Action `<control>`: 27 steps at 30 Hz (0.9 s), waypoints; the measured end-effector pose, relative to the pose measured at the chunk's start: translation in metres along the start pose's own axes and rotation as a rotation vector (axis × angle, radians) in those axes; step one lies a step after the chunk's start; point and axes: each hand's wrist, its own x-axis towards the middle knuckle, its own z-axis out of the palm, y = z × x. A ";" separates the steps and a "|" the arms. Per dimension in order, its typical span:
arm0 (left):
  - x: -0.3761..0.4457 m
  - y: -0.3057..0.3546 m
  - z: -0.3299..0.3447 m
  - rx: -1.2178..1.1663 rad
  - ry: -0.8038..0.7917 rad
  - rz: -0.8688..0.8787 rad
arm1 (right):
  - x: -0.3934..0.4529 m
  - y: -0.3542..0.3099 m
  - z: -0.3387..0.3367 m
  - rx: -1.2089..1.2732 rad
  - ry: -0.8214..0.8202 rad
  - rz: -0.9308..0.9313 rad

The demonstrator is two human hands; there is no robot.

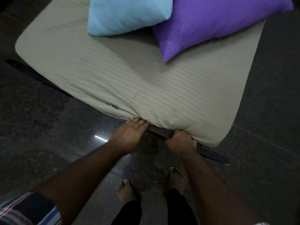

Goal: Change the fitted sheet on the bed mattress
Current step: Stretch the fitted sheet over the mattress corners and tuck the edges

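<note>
A pale grey-green striped fitted sheet (123,75) covers the mattress, which lies on a dark bed frame (211,154). At the near edge of the mattress, my left hand (131,132) lies flat with its fingertips pushed under the sheet's edge. My right hand (181,140) is closed on the sheet's bunched edge at the underside of the mattress, just above the frame rail. The sheet is wrinkled between the two hands, with a small fold opening left of my left hand.
A light blue pillow (128,13) and a purple dotted pillow (217,21) lie on the far part of the mattress. Dark polished stone floor (48,127) surrounds the bed. My bare feet (176,174) stand close to the near edge.
</note>
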 end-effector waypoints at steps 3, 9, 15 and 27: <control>-0.025 -0.047 -0.005 0.069 -0.011 -0.134 | -0.007 -0.008 0.002 0.038 -0.048 0.034; 0.002 -0.060 -0.013 0.010 -0.052 -0.154 | -0.051 -0.025 0.024 0.052 0.402 -0.219; 0.029 -0.086 -0.026 0.076 -0.153 -0.102 | -0.017 -0.093 0.019 0.124 0.301 -0.363; 0.014 -0.135 -0.023 -0.014 -0.149 0.174 | 0.008 -0.129 0.019 -0.088 0.063 -0.079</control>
